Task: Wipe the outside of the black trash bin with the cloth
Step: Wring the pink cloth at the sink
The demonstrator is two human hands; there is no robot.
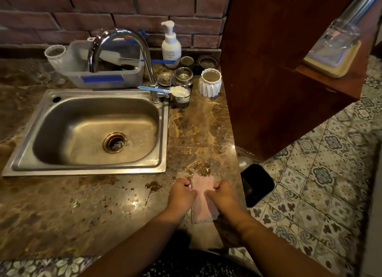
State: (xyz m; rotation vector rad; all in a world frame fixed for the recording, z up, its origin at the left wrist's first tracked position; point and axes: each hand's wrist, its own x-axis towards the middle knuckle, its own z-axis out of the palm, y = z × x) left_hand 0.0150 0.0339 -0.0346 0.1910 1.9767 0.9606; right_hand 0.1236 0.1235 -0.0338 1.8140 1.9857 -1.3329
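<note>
Pinching the small pale pink cloth by its two side edges, the left hand and right hand hold it between closed fingers against the wet brown marble counter. To do this well, I judge the cloth should be folded into a flat pad and gathered into one hand before it leaves the counter. Spilled drops lie just left of it. Below the counter's right edge, near the hands, the glossy black plastic trash bin stands on the patterned tile floor, untouched
</note>
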